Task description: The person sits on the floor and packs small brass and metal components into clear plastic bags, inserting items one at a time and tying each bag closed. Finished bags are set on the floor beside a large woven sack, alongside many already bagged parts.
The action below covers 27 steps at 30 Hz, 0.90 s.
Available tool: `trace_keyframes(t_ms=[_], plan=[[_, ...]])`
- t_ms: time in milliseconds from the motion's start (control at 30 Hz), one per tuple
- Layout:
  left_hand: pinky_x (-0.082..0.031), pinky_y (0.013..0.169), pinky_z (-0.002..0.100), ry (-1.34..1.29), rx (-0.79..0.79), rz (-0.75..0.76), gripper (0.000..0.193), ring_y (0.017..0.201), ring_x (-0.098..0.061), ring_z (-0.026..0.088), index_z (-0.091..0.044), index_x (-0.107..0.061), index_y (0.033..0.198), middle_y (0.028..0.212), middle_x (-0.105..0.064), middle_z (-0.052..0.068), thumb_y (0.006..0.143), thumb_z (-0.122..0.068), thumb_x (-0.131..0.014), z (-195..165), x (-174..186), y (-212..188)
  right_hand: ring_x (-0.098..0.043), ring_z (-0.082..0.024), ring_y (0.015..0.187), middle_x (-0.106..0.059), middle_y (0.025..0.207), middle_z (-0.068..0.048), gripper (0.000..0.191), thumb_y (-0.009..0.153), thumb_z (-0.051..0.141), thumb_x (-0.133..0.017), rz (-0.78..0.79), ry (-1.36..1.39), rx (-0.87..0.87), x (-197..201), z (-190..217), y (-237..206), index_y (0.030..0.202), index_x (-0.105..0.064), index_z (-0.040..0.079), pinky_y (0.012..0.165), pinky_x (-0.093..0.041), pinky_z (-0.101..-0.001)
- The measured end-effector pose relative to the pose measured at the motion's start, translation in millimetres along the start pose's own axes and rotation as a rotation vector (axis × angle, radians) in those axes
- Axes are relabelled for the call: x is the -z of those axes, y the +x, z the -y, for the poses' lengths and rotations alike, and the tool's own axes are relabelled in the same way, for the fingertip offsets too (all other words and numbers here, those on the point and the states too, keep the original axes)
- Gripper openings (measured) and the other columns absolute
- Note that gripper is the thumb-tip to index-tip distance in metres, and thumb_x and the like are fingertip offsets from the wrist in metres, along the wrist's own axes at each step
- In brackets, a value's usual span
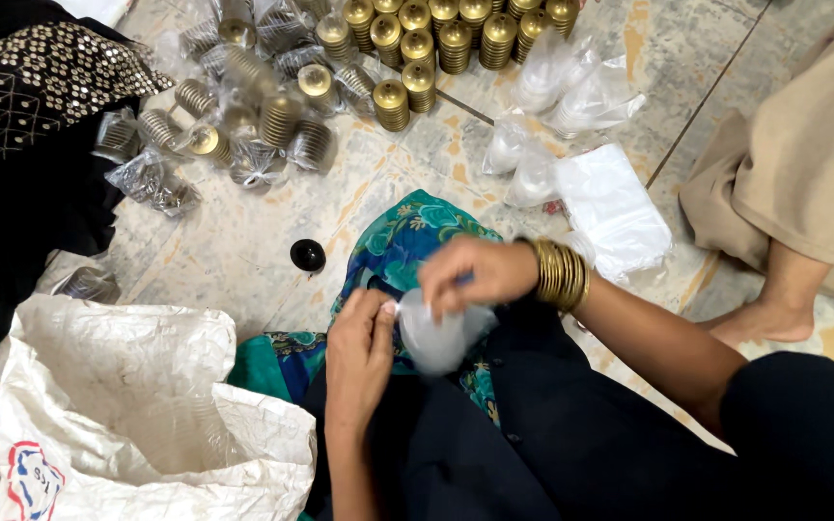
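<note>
From the head camera we look down on a person seated on a tiled floor (243, 241), both hands meeting over the lap. The left hand (359, 352) pinches the near edge of a small clear plastic bag (436, 338) between thumb and closed fingers; the right hand (475, 275), its wrist stacked with gold bangles (560, 274), curls its fingers narrowly around the bag's top from above. We cannot tell whether anything sits inside the bag, which is blurred. The bag hangs just above a teal patterned cloth (407, 236) spread across the person's dark clothing.

At lower left we see an open white woven sack (137, 405), touching the person's knee. A small black round cap (308, 255) lies on the tiles between the sack and the cloth. Farther up, rows of upright brass-coloured ribbed cylinders (446, 34) stand close together, and to their left a loose heap of the same pieces wrapped in clear bags (243, 106) lies on the floor. A flat stack of unused clear bags (615, 207) rests near the right wrist, with crumpled ones just beyond it. Black sequinned fabric (41, 77) fills the upper left corner. At right, another person's bare foot (764, 318) and beige garment (803, 164) rest on the tiles, well apart from the working hands.
</note>
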<state>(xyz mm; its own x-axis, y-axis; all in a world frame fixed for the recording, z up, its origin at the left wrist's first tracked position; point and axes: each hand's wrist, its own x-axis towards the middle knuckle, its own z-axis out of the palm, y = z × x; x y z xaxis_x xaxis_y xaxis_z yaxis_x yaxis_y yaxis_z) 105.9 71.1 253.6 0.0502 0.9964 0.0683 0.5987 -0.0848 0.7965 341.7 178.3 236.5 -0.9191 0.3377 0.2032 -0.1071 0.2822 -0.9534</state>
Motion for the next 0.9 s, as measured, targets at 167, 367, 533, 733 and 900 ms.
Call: trace_keyframes(t_ms=[167, 367, 533, 733, 900], plan=[[-0.044, 0.071, 0.043, 0.025, -0.11, -0.189, 0.021, 0.08, -0.058, 0.034, 0.002, -0.061, 0.097, 0.088, -0.059, 0.018, 0.104, -0.015, -0.052, 28, -9, 23, -0.068, -0.028, 0.082, -0.069, 0.088, -0.009, 0.013, 0.095, 0.015, -0.061, -0.4, -0.495, -0.163, 2, -30, 21, 0.098, -0.07, 0.006, 0.074, -0.053, -0.0397], [-0.032, 0.053, 0.024, -0.69, 0.448, -0.068, 0.026, 0.058, -0.044, 0.004, 0.0, -0.075, 0.089, 0.072, -0.061, -0.001, 0.1, -0.023, -0.068, 99, -46, 25, -0.067, -0.03, 0.085, -0.066, 0.089, -0.008, 0.01, 0.095, 0.019, -0.065, -0.382, -0.698, -0.283, -35, -52, 2, 0.097, -0.069, 0.01, 0.07, -0.052, -0.0422], [-0.024, 0.04, 0.02, -0.972, 0.677, 0.007, 0.022, 0.047, -0.042, 0.003, 0.0, -0.076, 0.09, 0.071, -0.068, 0.003, 0.089, -0.022, -0.075, 112, -40, 18, -0.065, -0.026, 0.086, -0.059, 0.089, -0.006, 0.01, 0.093, 0.017, -0.068, -0.327, -0.934, -0.094, -40, -49, -8, 0.1, -0.066, 0.01, 0.071, -0.051, -0.0395], [-0.023, 0.038, 0.021, -0.932, 0.625, -0.018, 0.023, 0.044, -0.04, 0.004, 0.002, -0.076, 0.09, 0.076, -0.076, 0.008, 0.088, -0.021, -0.074, 94, -41, 23, -0.064, -0.024, 0.091, -0.059, 0.1, -0.007, 0.015, 0.088, 0.015, -0.069, -0.193, -1.024, -0.006, -49, -35, -4, 0.102, -0.067, 0.011, 0.076, -0.052, -0.0394], [-0.024, 0.043, 0.021, -0.931, 0.517, 0.048, 0.02, 0.048, -0.039, 0.002, 0.002, -0.074, 0.087, 0.074, -0.072, 0.002, 0.092, -0.017, -0.07, 96, -57, 21, -0.064, -0.03, 0.108, -0.06, 0.126, -0.011, 0.016, 0.084, 0.01, -0.067, -0.289, -0.932, 0.176, -57, -28, 15, 0.1, -0.062, 0.009, 0.089, -0.054, -0.0398]])
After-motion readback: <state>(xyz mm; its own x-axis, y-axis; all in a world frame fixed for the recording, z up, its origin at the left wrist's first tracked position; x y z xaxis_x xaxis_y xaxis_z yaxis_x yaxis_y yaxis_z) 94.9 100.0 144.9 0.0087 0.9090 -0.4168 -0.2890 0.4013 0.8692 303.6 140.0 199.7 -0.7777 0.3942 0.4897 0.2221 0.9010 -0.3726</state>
